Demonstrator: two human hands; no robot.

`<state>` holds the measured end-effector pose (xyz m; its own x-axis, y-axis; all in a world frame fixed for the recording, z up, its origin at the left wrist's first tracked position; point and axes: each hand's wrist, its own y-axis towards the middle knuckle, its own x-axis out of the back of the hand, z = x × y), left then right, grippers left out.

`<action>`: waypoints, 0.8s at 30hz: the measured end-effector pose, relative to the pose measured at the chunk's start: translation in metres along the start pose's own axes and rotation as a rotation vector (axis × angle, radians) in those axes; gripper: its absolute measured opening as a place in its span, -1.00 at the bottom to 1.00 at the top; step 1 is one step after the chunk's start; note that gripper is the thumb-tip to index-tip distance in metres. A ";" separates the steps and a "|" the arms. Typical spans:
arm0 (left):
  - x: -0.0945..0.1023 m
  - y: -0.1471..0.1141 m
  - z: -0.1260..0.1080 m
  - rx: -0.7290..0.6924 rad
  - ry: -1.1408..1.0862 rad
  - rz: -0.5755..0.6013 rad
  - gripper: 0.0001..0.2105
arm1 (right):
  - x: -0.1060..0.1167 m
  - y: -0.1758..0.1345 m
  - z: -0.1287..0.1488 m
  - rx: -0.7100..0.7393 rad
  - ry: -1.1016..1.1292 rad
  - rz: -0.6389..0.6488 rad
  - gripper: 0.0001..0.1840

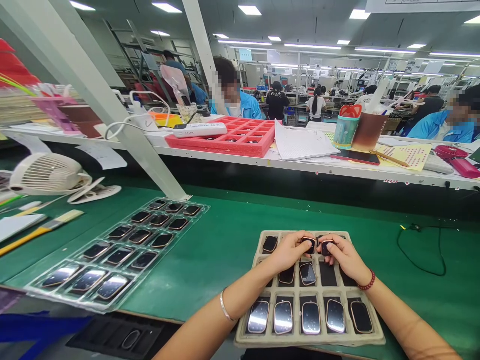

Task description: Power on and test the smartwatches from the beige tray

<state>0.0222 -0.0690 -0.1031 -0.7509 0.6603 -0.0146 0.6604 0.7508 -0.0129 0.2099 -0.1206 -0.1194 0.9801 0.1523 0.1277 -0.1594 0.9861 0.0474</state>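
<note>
Glossy dark pieces fill the beige tray (240,340) on the green table (225,235); left hand (290,250) and right hand (343,255) each pinch what looks like one small dark piece (310,244) between closed fingers

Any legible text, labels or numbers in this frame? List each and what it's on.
"TE-10" (roughly; small): on the white power strip lying across the red tray.
Black T-shirt of a distant person: white print, too small to read.
Open notebook: handwriting, too blurred to read.
Yellow dotted sheet: no readable text.
Overhead signs: illegible.
Dark parts in the beige tray and clear tray: no markings visible.
</note>
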 end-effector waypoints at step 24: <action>0.005 0.003 0.014 -0.101 0.134 -0.071 -0.78 | -0.004 -0.004 0.004 -0.009 -0.023 0.060 -0.62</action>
<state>0.0207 -0.0638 -0.1169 -0.7934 0.5974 0.1165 0.6075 0.7890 0.0918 0.2064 -0.1258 -0.1165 0.9658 0.2096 0.1528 -0.2165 0.9758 0.0300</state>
